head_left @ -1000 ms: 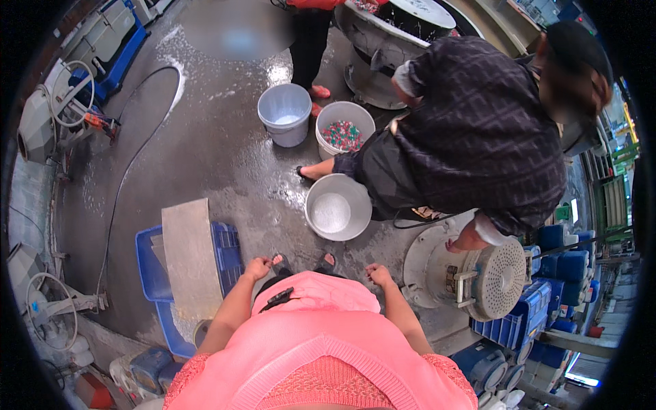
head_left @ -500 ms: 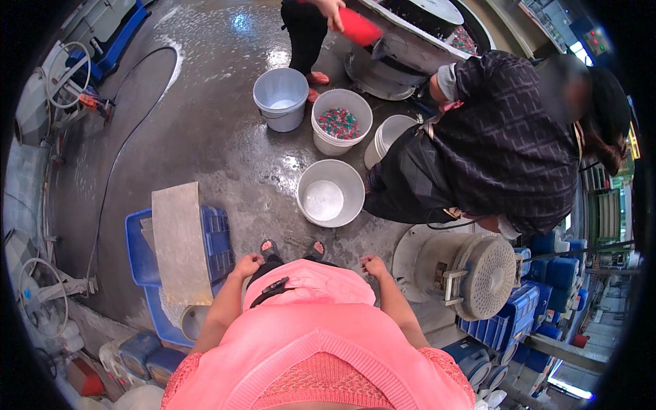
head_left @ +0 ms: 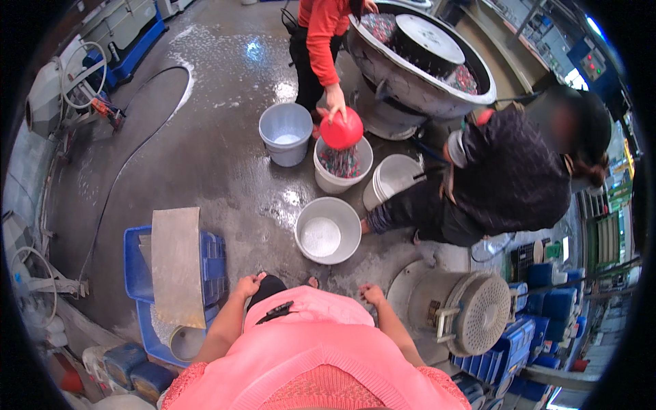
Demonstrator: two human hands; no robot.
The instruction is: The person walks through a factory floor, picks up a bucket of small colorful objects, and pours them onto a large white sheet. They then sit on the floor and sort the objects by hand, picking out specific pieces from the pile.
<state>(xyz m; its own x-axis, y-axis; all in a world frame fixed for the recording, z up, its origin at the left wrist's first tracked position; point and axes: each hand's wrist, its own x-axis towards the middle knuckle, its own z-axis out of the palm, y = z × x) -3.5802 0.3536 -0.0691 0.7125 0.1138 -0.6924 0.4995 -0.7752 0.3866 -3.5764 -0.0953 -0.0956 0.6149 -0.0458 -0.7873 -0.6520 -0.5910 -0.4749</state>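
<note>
My left hand (head_left: 249, 284) hangs at my left side beside my pink top, fingers loosely curled and holding nothing. My right hand (head_left: 372, 294) hangs empty on the other side, its fingers slightly apart. Ahead of my feet stands an empty white bucket (head_left: 300, 239), touched by neither hand. Beyond it, a co-worker's hand (head_left: 334, 109) tips a red scoop (head_left: 342, 131), and small red, green and grey pieces fall into a second white bucket (head_left: 333, 184). A grey-white bucket (head_left: 285, 156) stands to its left, and stacked white buckets (head_left: 372, 196) to its right.
A large round tub machine (head_left: 410, 72) stands at the far right, with another person in dark clothes (head_left: 506, 178) bending near it. A metal drum with a perforated lid (head_left: 482, 314) is at my right. Left are blue crates (head_left: 214, 260) under a board (head_left: 175, 266). A hose (head_left: 137, 152) crosses wet floor.
The co-worker's red scoop has come from the tub to above the bucket and now pours pieces. The person in dark clothes has shifted toward the tub. My hands still hang empty.
</note>
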